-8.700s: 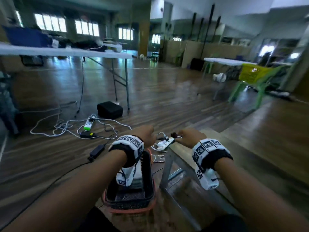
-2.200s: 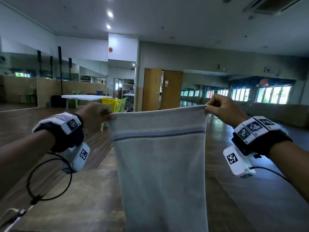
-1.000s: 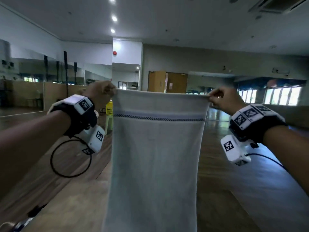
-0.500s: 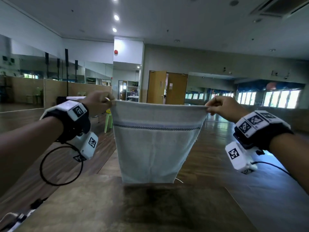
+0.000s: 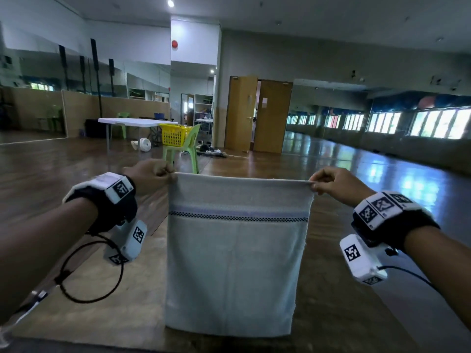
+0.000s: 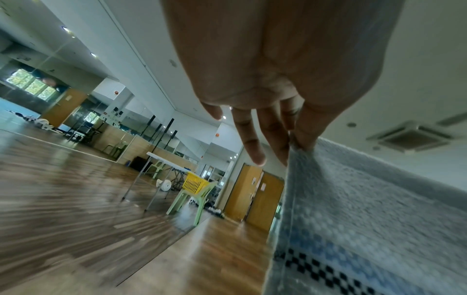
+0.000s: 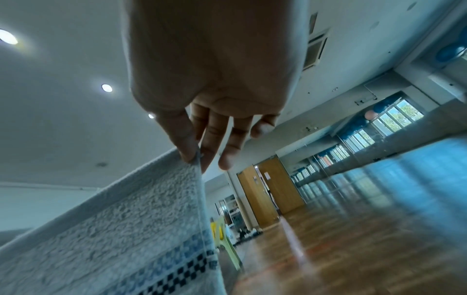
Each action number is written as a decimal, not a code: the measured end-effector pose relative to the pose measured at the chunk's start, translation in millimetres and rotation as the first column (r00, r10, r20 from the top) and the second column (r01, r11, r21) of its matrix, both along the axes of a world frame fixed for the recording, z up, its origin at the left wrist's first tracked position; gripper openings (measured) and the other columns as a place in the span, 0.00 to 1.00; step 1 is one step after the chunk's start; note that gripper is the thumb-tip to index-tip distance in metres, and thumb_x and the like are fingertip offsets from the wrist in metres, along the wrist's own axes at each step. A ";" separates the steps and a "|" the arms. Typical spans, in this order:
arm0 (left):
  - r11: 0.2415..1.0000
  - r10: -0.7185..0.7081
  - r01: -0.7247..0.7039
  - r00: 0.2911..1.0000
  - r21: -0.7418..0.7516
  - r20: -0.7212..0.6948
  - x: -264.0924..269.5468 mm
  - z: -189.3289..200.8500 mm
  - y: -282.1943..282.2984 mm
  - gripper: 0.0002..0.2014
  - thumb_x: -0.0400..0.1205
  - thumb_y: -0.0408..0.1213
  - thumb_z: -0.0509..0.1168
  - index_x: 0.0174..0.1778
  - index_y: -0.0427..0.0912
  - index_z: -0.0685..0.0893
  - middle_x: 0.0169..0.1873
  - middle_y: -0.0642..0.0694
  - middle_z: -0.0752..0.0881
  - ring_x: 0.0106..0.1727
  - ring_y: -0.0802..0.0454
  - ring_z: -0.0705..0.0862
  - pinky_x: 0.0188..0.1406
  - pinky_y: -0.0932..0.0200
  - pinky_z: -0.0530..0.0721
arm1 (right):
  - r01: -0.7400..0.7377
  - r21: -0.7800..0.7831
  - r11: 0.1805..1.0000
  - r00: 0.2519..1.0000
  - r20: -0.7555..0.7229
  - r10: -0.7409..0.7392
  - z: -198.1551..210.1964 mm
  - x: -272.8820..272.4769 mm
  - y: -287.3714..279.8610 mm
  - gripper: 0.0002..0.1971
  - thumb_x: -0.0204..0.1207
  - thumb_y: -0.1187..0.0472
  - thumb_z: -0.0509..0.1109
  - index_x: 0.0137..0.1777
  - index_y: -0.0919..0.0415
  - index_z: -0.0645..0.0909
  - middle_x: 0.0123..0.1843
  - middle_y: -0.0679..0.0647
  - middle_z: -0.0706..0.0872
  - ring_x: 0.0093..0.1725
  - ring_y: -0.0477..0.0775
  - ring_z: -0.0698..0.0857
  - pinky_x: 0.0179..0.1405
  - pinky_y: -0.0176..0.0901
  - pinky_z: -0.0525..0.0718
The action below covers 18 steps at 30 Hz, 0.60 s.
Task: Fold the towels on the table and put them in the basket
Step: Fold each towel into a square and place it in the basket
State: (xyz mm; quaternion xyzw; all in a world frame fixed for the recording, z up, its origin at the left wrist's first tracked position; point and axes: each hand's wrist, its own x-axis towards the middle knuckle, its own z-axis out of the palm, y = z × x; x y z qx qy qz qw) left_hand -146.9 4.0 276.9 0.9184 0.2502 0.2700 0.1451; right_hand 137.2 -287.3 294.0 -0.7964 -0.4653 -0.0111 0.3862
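Observation:
A pale grey towel [image 5: 234, 263] with a blue stripe and a black checked band hangs in front of me over the wooden table [image 5: 102, 309]. My left hand [image 5: 150, 174] pinches its top left corner, and my right hand [image 5: 336, 183] pinches the top right corner. The top edge is stretched straight between them. The towel's lower edge reaches the table near its front. In the left wrist view, thumb and forefinger of the left hand [image 6: 290, 143] nip the towel [image 6: 366, 209] corner. The right wrist view shows my right hand [image 7: 197, 155] pinching the towel [image 7: 126, 229] likewise.
Far across the room a yellow basket [image 5: 175, 135] sits on a green plastic chair [image 5: 184, 151], beside a white folding table [image 5: 132, 122]. Wooden floor surrounds the table. Brown double doors [image 5: 257, 114] stand behind. A black cable loop [image 5: 89, 273] hangs from my left wrist.
Both hands have come down, from well above the table to lower in view. The towel now hangs longer against the table, its lower edge nearer me.

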 end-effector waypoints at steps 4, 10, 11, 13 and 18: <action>0.999 0.027 -0.033 0.971 -0.020 -0.239 9.6 -104.4 4.5 0.04 0.82 0.40 0.63 0.42 0.47 0.79 0.45 0.44 0.84 0.51 0.46 0.81 0.44 0.60 0.71 | -0.007 -0.211 0.978 1.000 -0.027 0.001 -103.2 13.8 10.3 0.12 0.72 0.70 0.72 0.36 0.51 0.79 0.36 0.48 0.85 0.38 0.49 0.82 0.48 0.49 0.82; 0.990 0.055 -0.111 0.870 -0.085 -0.490 -0.1 -262.5 -18.5 0.03 0.83 0.44 0.57 0.43 0.56 0.73 0.50 0.53 0.84 0.59 0.50 0.80 0.58 0.55 0.64 | -0.051 -0.564 0.824 0.999 -0.043 0.032 -260.3 -0.8 10.7 0.08 0.71 0.57 0.67 0.34 0.42 0.75 0.39 0.41 0.84 0.46 0.51 0.84 0.53 0.45 0.80; 0.987 0.039 -0.112 0.866 -0.119 -0.498 -2.4 -280.8 -21.7 0.03 0.83 0.43 0.57 0.44 0.56 0.72 0.53 0.54 0.84 0.59 0.50 0.80 0.60 0.54 0.63 | -0.047 -0.599 0.799 0.999 -0.040 0.028 -277.6 -4.6 8.9 0.06 0.72 0.55 0.65 0.36 0.43 0.75 0.42 0.41 0.86 0.49 0.51 0.85 0.58 0.48 0.78; 0.982 0.027 -0.117 0.864 -0.148 -0.502 -6.9 -303.1 -28.1 0.04 0.83 0.42 0.56 0.46 0.57 0.73 0.55 0.56 0.85 0.60 0.51 0.81 0.65 0.52 0.59 | -0.042 -0.655 0.754 0.999 -0.006 0.050 -300.8 -13.4 3.9 0.04 0.77 0.56 0.62 0.42 0.45 0.74 0.49 0.43 0.86 0.54 0.50 0.83 0.63 0.49 0.71; 0.996 0.005 -0.050 0.857 -0.073 -0.516 -14.1 -302.4 -27.1 0.04 0.84 0.44 0.54 0.47 0.58 0.73 0.50 0.58 0.85 0.56 0.55 0.81 0.64 0.51 0.55 | -0.021 -0.645 0.764 0.995 0.064 0.082 -313.4 -20.5 -8.4 0.04 0.78 0.58 0.60 0.45 0.47 0.74 0.48 0.47 0.83 0.53 0.47 0.79 0.54 0.46 0.60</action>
